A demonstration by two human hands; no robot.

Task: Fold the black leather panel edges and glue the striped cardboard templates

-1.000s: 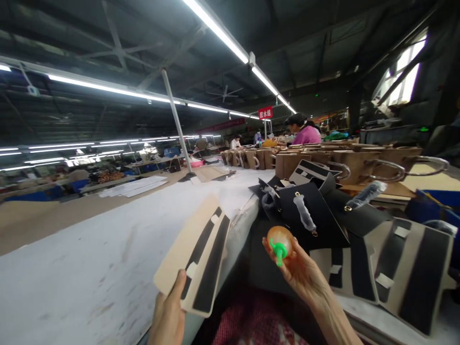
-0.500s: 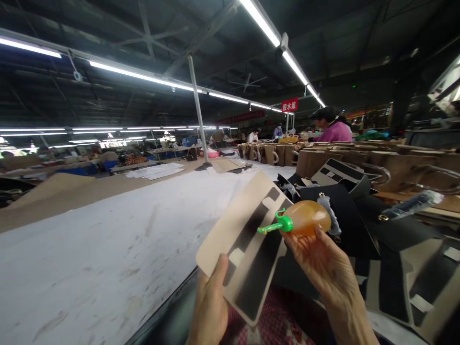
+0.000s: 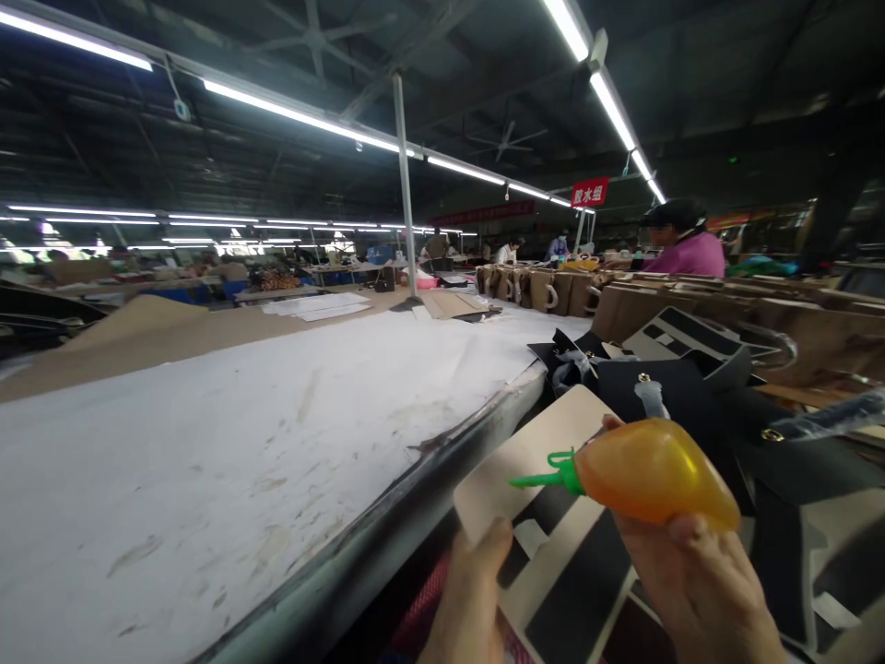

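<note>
My left hand [image 3: 474, 590] grips the near left edge of a beige panel [image 3: 512, 461] with black strips and a small pale patch, its thumb on the top face. In my right hand [image 3: 698, 572] is a squeeze bottle [image 3: 656, 470] of amber liquid, lying nearly level. Its green nozzle [image 3: 543, 480] points left over the beige part of the panel; whether the tip touches cannot be made out. The right fingers wrap beneath the bottle, partly hidden by it. Panel and bottle are both held beside the table edge, above my lap.
A white-covered table [image 3: 263, 443] with stains spreads to the left. Black bag pieces [image 3: 664, 397] with wrapped handles are piled at right, and brown bag bodies [image 3: 636, 309] stand in rows behind them. A person in a purple top [image 3: 691, 254] sits beyond; a metal pole [image 3: 406, 184] rises from the table.
The view has swung left and hands, panel and bottle now appear lower and further right. The bottle looks nearer and larger, with its nozzle over the panel's beige end.
</note>
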